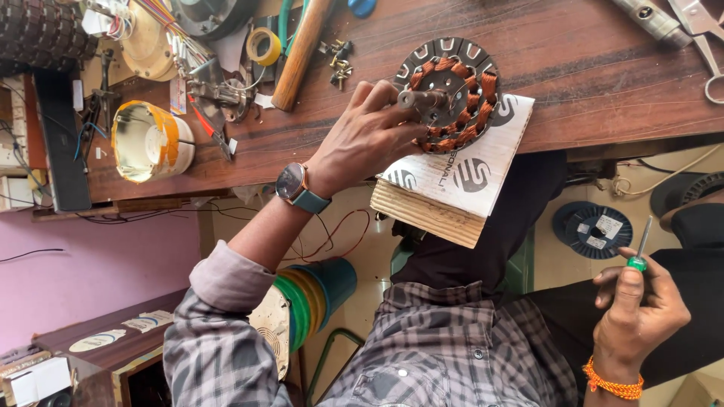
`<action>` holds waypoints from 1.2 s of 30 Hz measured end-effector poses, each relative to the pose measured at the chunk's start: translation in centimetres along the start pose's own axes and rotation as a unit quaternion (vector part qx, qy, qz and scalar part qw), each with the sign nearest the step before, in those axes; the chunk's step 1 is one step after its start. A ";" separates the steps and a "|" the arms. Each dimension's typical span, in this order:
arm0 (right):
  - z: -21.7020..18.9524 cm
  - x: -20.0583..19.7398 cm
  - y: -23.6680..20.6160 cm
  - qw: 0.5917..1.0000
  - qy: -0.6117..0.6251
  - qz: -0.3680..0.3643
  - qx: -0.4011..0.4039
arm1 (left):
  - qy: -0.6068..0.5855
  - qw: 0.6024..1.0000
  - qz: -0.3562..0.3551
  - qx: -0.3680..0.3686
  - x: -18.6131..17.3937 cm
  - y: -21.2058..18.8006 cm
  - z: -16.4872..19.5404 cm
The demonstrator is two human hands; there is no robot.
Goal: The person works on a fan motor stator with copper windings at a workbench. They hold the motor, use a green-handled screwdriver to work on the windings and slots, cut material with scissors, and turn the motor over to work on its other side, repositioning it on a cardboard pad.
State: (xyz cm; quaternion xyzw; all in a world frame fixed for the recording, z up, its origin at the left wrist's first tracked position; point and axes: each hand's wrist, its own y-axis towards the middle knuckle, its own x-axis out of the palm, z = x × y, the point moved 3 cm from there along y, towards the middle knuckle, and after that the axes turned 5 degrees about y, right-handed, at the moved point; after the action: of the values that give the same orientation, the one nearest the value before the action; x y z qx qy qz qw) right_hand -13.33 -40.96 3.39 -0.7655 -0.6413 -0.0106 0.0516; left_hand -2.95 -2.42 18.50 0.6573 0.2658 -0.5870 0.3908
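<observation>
A round motor stator (461,69) with copper wire coils lies on a plywood block (452,181) that overhangs the front edge of the wooden workbench (588,83). My left hand (366,139), a watch on its wrist, grips the metal shaft (422,98) at the stator's centre. My right hand (637,309), an orange thread band at its wrist, is held low near my lap, well away from the stator. It holds a small green-handled screwdriver (641,247) with the tip pointing up.
On the bench lie a wooden hammer handle (302,53), a yellow tape roll (264,45), loose screws (339,60), a white and yellow tub (151,142), a metal tube (648,19) and scissors (705,45). Below are a blue spool (596,230) and stacked coloured reels (317,290).
</observation>
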 end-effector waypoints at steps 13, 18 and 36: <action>1.2 1.8 1.4 1.000 -0.005 -0.019 0.011 | 0.014 0.997 0.077 0.013 2.0 -2.5 -0.4; 1.5 1.7 1.7 0.998 -0.049 -0.013 0.027 | 0.143 0.984 0.062 0.084 1.1 -3.9 -0.6; 0.7 5.1 2.1 0.999 0.010 -0.021 0.033 | 0.099 0.993 0.059 0.011 0.4 -4.2 2.2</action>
State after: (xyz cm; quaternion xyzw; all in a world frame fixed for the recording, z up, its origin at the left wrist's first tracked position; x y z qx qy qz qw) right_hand -10.42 -36.21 2.94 -0.7494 -0.6569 0.0018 0.0824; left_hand -7.54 -1.95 17.29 0.7312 0.2572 -0.4977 0.3892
